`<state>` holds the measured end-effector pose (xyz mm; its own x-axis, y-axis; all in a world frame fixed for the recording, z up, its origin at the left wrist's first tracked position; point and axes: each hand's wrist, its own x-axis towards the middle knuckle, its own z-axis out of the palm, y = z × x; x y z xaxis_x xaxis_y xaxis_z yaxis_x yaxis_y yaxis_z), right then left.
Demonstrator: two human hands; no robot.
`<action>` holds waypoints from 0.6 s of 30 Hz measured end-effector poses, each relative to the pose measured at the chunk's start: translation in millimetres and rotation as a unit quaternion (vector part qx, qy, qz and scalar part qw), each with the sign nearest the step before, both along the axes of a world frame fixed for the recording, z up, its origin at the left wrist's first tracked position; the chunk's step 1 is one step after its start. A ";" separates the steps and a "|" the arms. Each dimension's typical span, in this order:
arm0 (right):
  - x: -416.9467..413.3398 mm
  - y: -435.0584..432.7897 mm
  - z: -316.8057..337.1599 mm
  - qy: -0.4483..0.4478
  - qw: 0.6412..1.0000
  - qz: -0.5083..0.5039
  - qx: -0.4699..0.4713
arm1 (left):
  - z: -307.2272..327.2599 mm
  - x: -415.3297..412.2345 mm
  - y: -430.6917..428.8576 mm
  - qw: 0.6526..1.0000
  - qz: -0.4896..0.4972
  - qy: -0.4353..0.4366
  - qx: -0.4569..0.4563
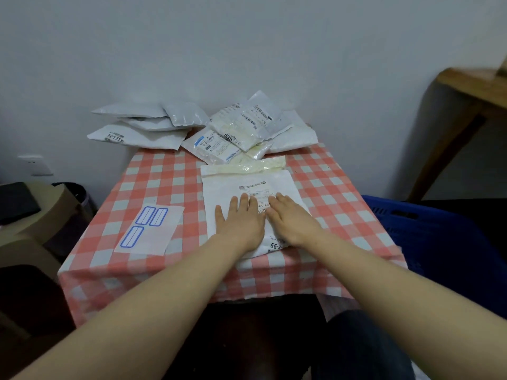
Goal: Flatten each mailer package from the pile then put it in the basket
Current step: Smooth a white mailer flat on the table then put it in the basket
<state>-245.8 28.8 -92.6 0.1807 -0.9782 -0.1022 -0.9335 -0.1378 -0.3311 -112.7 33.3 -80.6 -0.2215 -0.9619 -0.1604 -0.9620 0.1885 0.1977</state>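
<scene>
The fingers [243,202] are held straight and slightly spread, with nothing gripped. The left hand [239,224] and right hand [291,222] are pressed side by side on a white mailer [227,185]. The mailer is laid flat on the checked desk [164,185], near its front middle. The pile [219,127] is heaped at the far edge. A label sheet [153,229] is laid to the left, and a blue basket [428,231] is seen beside the desk on the right.

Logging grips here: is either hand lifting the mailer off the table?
No, the left hand and right hand both press flat on the mailer, which lies on the table.
</scene>
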 end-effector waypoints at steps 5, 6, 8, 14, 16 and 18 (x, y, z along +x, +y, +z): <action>3.1 9.9 -15.7 -0.011 0.998 -0.033 -0.060 | -14.1 -0.5 5.9 1.000 0.007 0.014 -0.021; 4.6 10.6 -16.8 -0.007 0.997 -0.034 -0.066 | -16.2 -0.7 5.5 1.000 0.010 0.012 -0.023; 5.9 10.3 -20.2 0.007 0.996 -0.033 -0.078 | -19.9 -1.9 4.9 1.000 0.013 0.009 -0.025; 6.8 9.6 -26.4 0.037 0.992 -0.039 -0.116 | -25.0 -6.3 4.8 0.999 0.020 0.001 -0.039; 7.7 9.8 -25.3 0.039 0.992 -0.039 -0.114 | -24.9 -6.9 4.8 0.999 0.019 0.000 -0.034; 8.7 10.0 -23.3 0.044 0.993 -0.039 -0.103 | -25.5 -6.8 4.0 0.999 0.020 0.002 -0.033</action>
<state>-237.2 38.9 -115.9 0.1023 -0.9908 0.0886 -0.9679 -0.1197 -0.2208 -119.6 37.2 -106.1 -0.1835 -0.9783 -0.0964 -0.9682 0.1628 0.1899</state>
